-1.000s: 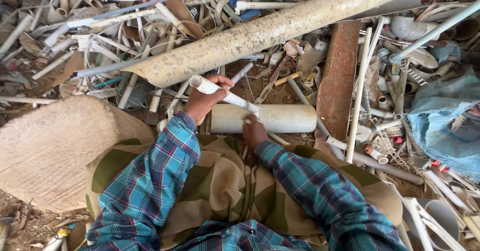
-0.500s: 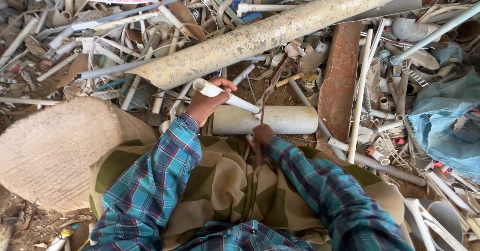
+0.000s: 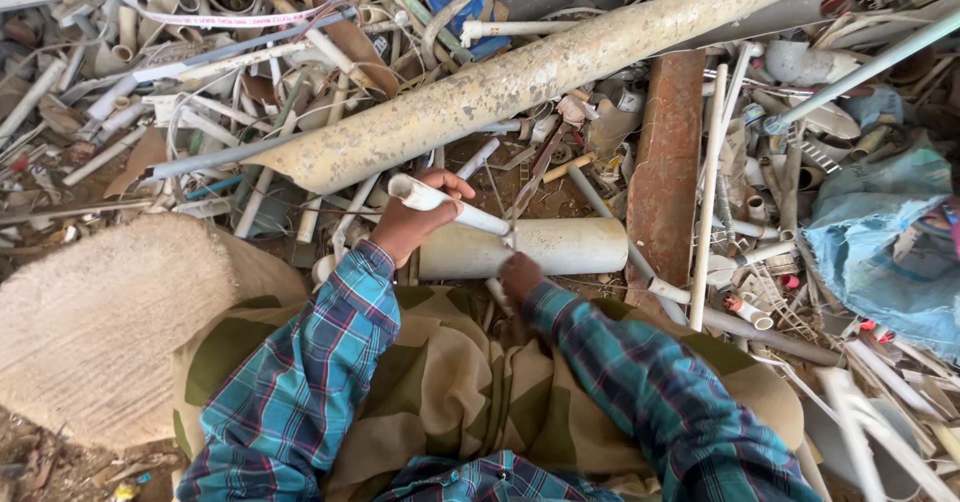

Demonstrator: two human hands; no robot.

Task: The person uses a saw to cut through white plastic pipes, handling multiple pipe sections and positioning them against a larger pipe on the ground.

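My left hand (image 3: 412, 222) grips a thin white plastic pipe (image 3: 440, 202) near its open end and holds it slanted just above a short, thick white pipe section (image 3: 545, 247) that lies on the ground. My right hand (image 3: 520, 274) is closed low at the near edge of that thick section, close to the thin pipe's lower end; what it grips is hidden. Both arms wear blue plaid sleeves. A camouflage-patterned cloth (image 3: 450, 382) covers my lap below the hands.
A long dirty yellowish pipe (image 3: 540, 67) lies diagonally beyond the hands. A rusty metal channel (image 3: 668, 162) stands to the right, with a blue plastic sack (image 3: 880, 242) farther right. A tan woven sack (image 3: 100, 322) sits at the left. Several scrap pipes and fittings litter the ground.
My right hand has slid slightly down and toward me along the thick pipe's near edge. The left hand keeps its grip on the thin pipe, nearly still.
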